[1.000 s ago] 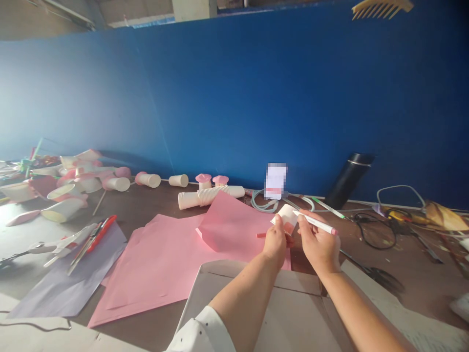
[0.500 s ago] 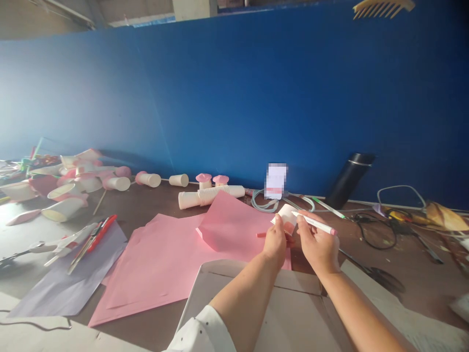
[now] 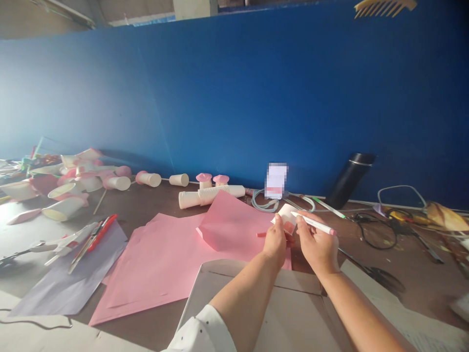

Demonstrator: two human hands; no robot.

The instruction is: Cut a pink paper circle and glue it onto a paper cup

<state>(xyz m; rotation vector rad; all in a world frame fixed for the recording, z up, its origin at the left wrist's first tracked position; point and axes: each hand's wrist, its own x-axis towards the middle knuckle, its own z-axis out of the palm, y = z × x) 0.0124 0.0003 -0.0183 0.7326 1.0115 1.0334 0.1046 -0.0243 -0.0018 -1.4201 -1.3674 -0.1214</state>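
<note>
My left hand is closed around a small white paper cup, which has a pink-red patch low on its side. In my right hand is a white marker with a pink end, its tip pointing left at the cup. Whether the tip touches the cup is hard to tell. A short red stick-like piece shows beside my left hand, partly hidden by it. Beneath and left of my hands lie pink paper sheets, one with a folded-up edge.
A stack of paper cups lies behind the sheets. A phone leans on the blue partition, near a black bottle and cables. At left are a red utility knife, scissors and a pile of pink-and-white cups.
Almost nothing differs. Both hands keep the same hold on the cup and marker; the marker has shifted very slightly at most.
</note>
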